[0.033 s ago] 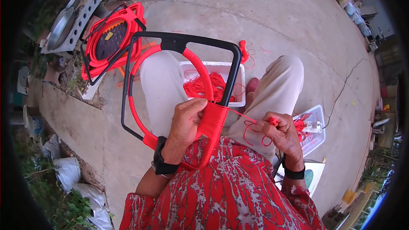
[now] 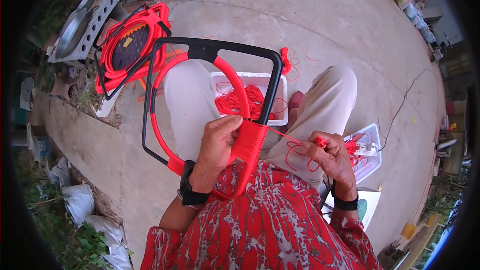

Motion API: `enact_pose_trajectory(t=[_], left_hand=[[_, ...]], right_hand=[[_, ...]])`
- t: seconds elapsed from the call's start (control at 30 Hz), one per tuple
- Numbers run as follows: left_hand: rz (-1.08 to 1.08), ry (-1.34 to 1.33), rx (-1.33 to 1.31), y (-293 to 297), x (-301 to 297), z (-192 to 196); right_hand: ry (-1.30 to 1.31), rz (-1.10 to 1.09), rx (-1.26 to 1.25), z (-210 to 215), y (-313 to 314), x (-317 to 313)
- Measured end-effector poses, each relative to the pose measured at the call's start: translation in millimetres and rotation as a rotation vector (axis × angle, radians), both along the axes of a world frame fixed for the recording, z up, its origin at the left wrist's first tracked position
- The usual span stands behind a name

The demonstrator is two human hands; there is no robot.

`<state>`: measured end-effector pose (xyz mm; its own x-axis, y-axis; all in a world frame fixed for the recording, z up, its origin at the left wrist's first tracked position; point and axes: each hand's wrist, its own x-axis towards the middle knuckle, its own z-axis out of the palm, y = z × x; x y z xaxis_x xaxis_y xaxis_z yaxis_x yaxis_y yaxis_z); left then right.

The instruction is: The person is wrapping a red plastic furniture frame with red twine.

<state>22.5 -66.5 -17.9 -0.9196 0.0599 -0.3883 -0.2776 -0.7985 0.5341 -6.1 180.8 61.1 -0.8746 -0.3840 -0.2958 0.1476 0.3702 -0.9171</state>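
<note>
A black rectangular frame (image 2: 275, 85) with a red ring (image 2: 232, 77) inside it leans across my lap. Red cord wrapping (image 2: 250, 141) covers the near joint of ring and frame in tight, even turns. My left hand (image 2: 218, 142) is closed on this wrapped part, thumb on top near its upper edge; its other fingers are partly hidden. A strand of red cord (image 2: 285, 134) runs taut from the wrapping to my right hand (image 2: 331, 156), which is closed around a small red cord bundle (image 2: 321, 142). Loose loops of cord hang beside those fingers.
Between my legs stands a white tray (image 2: 284, 101) of red cord. At right is another white container (image 2: 372, 166) with red cord and a white power strip (image 2: 368, 149). Several similar red-and-black frames (image 2: 159, 20) are stacked at left. A cord skein (image 2: 285, 60) lies on the concrete.
</note>
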Motion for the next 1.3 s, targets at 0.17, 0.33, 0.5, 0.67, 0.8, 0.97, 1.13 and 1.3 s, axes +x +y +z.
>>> enact_pose_trajectory(t=[0.17, 0.33, 0.5, 0.67, 0.8, 0.97, 1.13, 1.3], left_hand=[[0.011, 0.041, -0.023, -1, 1, -1], [0.043, 0.035, -0.042, -1, 2, 3], [0.032, 0.026, -0.062, -1, 2, 0], [0.057, 0.013, -0.049, 1, 1, 2], [0.049, 0.037, -0.027, 0, 2, 4], [-0.009, 0.037, 0.020, -4, 3, 4], [0.002, -0.024, 0.058, -2, -2, 12], [-0.020, -0.012, 0.124, -3, -1, 11]], right_hand=[[0.142, -0.156, 0.057, 5, -6, -8], [0.196, -0.225, 0.080, 8, -1, -24], [0.226, -0.191, -0.061, 15, -25, -26], [0.178, -0.138, -0.232, -2, -40, -28], [0.087, -0.187, -0.344, -24, -49, -34], [-0.081, -0.062, -0.253, -51, -64, -43], [-0.035, 0.047, -0.401, -84, -86, -43], [-0.028, 0.198, -0.542, -93, -99, -43]])
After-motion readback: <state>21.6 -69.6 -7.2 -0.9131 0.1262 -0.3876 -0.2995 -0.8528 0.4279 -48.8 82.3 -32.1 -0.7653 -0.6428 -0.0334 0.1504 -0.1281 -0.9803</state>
